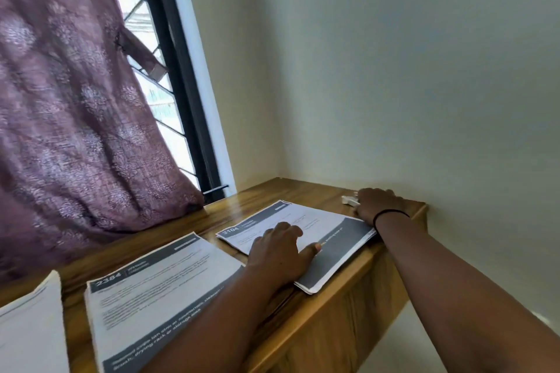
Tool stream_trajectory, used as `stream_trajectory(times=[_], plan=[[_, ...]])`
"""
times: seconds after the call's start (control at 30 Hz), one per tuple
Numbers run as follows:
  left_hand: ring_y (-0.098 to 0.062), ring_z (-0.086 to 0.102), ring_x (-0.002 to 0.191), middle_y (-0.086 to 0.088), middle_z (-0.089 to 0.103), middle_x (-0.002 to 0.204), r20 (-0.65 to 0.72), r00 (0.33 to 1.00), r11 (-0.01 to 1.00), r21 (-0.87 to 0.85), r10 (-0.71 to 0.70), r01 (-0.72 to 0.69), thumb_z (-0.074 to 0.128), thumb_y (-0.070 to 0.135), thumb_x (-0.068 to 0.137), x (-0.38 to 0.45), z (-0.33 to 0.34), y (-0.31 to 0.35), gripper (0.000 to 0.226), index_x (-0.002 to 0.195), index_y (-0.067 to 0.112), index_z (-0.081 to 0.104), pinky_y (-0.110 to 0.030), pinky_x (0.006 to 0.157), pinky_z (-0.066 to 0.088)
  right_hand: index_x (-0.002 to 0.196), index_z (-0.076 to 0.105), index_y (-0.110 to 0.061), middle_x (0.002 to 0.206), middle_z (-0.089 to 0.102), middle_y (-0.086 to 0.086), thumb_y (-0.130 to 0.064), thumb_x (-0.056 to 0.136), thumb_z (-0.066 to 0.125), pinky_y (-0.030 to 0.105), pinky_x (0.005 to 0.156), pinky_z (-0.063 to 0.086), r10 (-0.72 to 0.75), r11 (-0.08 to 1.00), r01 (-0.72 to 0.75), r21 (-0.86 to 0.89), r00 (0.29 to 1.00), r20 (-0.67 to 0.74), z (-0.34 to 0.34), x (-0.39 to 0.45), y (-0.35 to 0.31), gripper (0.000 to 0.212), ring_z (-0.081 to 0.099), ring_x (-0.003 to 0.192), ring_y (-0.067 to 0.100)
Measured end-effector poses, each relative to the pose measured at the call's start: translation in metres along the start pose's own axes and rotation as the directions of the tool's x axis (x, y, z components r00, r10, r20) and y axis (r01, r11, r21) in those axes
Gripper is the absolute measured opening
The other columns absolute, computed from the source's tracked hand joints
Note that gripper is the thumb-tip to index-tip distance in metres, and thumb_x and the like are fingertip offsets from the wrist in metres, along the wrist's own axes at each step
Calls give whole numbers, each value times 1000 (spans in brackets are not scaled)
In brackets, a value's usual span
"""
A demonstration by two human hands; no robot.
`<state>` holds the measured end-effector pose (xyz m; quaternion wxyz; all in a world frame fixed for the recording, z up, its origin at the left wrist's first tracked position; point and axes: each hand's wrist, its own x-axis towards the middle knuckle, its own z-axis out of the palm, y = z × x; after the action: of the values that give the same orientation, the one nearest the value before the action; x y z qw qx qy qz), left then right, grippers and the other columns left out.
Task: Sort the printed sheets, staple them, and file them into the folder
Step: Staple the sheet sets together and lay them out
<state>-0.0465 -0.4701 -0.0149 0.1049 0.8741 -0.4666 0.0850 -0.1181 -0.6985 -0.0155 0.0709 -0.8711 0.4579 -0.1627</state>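
Observation:
Three stacks of printed sheets lie on a wooden table (260,194). The far stack headed 3104 (342,236) sits under my left hand (278,254), which presses flat on it with the thumb stretched out. A nearer stack headed 2384 (145,297) lies to its left, partly under my left forearm. A third stack (30,327) is cut off at the left edge. My right hand (378,203) reaches to the table's far right corner and curls over a small white stapler (348,199), most of which is hidden. No folder is in view.
A purple patterned curtain (75,115) hangs over the table's left rear, beside a dark-framed window (181,85). Pale walls (394,70) close off the back and right. The table's right edge (378,266) drops off just past the 3104 stack.

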Motion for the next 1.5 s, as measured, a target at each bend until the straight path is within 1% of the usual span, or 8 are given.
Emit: stream_trajectory(times=[0.27, 0.4, 0.53, 0.77, 0.9, 1.0, 1.17, 1.5], plan=[[-21, 47, 125, 5, 45, 139, -87, 989, 991, -77, -119, 112, 43, 65, 88, -34, -34, -60, 54, 126, 28, 53, -37, 99, 39, 116, 55, -6, 126, 50, 22, -35, 94, 51, 41, 97, 40, 79, 979, -59, 193, 992, -100, -35, -34, -50, 37, 46, 118, 39], [-21, 50, 119, 3, 51, 131, -137, 964, 974, -55, -227, 221, 46, 65, 87, -76, -60, -127, 49, 117, 27, 57, -36, 95, 43, 73, 54, -7, 79, 58, 15, -34, 89, 60, 32, 69, 41, -137, 833, 123, 539, 990, -14, -47, -78, -148, 32, 61, 82, 34], [-21, 52, 117, 0, 51, 131, -157, 900, 912, -14, -406, 409, 47, 63, 87, -139, -90, -202, 48, 118, 27, 57, -32, 91, 43, 57, 47, -13, 56, 45, 5, -30, 87, 64, 28, 52, 36, -374, 590, 156, 792, 923, 96, -32, -155, -256, 39, 47, 57, 23], [-21, 47, 125, 0, 48, 137, -195, 683, 699, -22, -704, 715, 48, 59, 89, -263, -127, -313, 48, 124, 26, 55, -32, 102, 40, 74, 58, -11, 67, 54, 4, -15, 90, 55, 24, 50, 31, -651, 545, 246, 802, 726, 220, 9, -284, -398, 17, 48, 59, 17], [-25, 50, 124, -5, 51, 140, -140, 509, 528, -203, -849, 825, 53, 59, 82, -296, -133, -362, 61, 131, 22, 51, -35, 103, 42, 119, 55, -6, 120, 62, 12, -19, 92, 46, 28, 83, 42, -688, 634, 435, 639, 695, 209, 25, -320, -441, 31, 59, 108, 28], [-27, 52, 123, -7, 50, 141, -70, 431, 423, -381, -900, 822, 58, 46, 89, -294, -141, -377, 54, 133, 15, 49, -34, 99, 42, 125, 48, -13, 126, 60, 9, -21, 90, 44, 34, 95, 44, -702, 657, 574, 488, 702, 120, 39, -329, -446, 36, 56, 115, 29], [-20, 54, 83, -4, 61, 91, 2, 395, 298, -652, -919, 697, 67, 26, 87, -274, -142, -382, 20, 79, 13, 54, -27, 75, 46, 124, 48, -16, 123, 59, 9, -15, 85, 48, 37, 94, 44, -667, 672, 624, 399, 744, -40, 45, -310, -441, 39, 53, 115, 33], [-23, 63, 89, -5, 61, 102, 127, 392, 147, -789, -911, 597, 69, 21, 86, -269, -133, -382, 26, 102, 14, 49, -29, 70, 51, 127, 42, -11, 130, 47, 18, -8, 91, 41, 38, 92, 40, -649, 676, 511, 532, 754, 101, 56, -292, -437, 37, 52, 115, 38]])
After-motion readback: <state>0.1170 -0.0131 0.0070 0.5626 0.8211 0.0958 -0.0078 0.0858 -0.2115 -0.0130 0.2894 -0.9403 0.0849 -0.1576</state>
